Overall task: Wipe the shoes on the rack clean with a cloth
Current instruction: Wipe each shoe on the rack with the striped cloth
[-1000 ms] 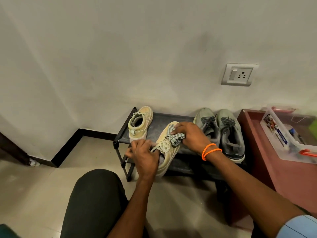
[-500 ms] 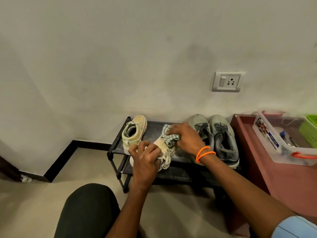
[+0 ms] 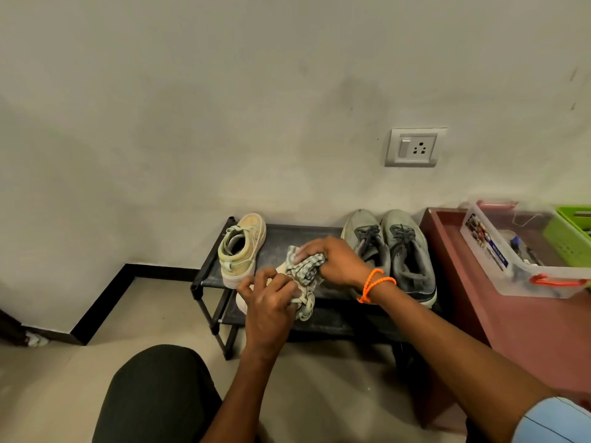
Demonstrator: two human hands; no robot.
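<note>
Gripping the beige shoe (image 3: pixel 281 276), left hand (image 3: pixel 271 302); right hand (image 3: pixel 335 260) clutches the cloth (image 3: pixel 303 266).

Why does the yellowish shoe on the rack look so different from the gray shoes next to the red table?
The tan shoe is beige with pale laces; the gray shoes are gray-green with dark laces. The tan shoe stands alone at the left end of the rack; the gray shoes sit together as a pair at the right end. All three rest on the top shelf, toes toward the wall, untouched by either hand.

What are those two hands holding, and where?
Left hand grips the beige shoe around its laced middle; right hand holds the bunched checked cloth against it.
</note>
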